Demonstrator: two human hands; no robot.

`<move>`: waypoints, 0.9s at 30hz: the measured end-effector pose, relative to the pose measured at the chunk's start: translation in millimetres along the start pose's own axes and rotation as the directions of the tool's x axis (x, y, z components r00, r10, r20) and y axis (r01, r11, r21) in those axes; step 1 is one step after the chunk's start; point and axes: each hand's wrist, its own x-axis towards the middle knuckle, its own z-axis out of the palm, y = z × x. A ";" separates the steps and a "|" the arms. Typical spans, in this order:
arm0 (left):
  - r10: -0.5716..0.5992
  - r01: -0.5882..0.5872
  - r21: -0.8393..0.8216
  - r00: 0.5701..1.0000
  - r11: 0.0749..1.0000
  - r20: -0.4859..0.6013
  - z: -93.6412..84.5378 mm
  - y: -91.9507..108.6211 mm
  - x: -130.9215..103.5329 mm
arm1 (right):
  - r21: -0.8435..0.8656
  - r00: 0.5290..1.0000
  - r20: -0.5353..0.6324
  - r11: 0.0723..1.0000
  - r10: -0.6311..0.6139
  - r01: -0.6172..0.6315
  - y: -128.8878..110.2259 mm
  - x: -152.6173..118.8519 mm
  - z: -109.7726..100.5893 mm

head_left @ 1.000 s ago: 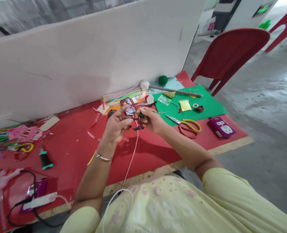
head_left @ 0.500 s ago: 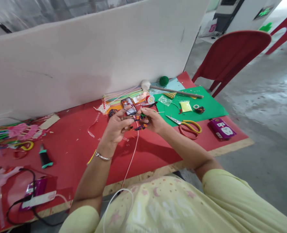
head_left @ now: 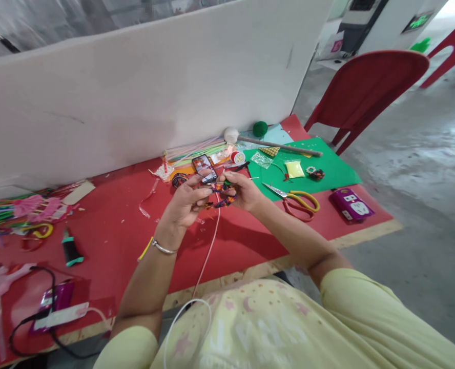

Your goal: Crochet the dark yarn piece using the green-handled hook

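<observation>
My left hand [head_left: 184, 204] is closed in a pinch on a small strip of dark multicoloured crochet work [head_left: 224, 203], flecked with orange and purple. My right hand [head_left: 245, 190] grips a thin crochet hook [head_left: 254, 178] at the upper edge of the piece; a bit of green shows by the fingertips, and the slender end sticks out to the right. The hook's tip is too small to make out. Just behind the hands lies a phone [head_left: 204, 168] with a lit screen. A dark ball of yarn [head_left: 179, 179] rests beside my left fingers.
Yellow-and-red-handled scissors [head_left: 300, 202] lie right of my hands, near a green sheet [head_left: 337, 169]. A purple socket block [head_left: 351, 205] sits at the right edge. A pale cable [head_left: 209, 251] crosses the red tabletop [head_left: 112, 225]. Glue gun [head_left: 10, 279] and cutter [head_left: 71, 249] lie left.
The hook's protruding end has drawn slightly left, towards my right hand. My fingers have shifted only a little, and both hands keep their hold.
</observation>
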 end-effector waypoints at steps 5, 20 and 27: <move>-0.016 0.016 0.005 1.000 1.000 -0.021 0.1 0.3 0.2 | -0.057 1.000 0.013 0.998 0.020 -0.019 -3.7 -0.6 -3.4; -0.021 0.017 0.115 0.999 0.993 0.028 -0.3 7.6 0.8 | -0.295 0.964 0.261 0.955 0.043 0.037 -32.3 2.1 -19.8; 0.009 -0.008 0.169 1.000 0.986 -0.006 3.1 8.3 2.1 | -0.377 0.962 0.273 0.922 0.024 0.084 -37.8 2.1 -25.6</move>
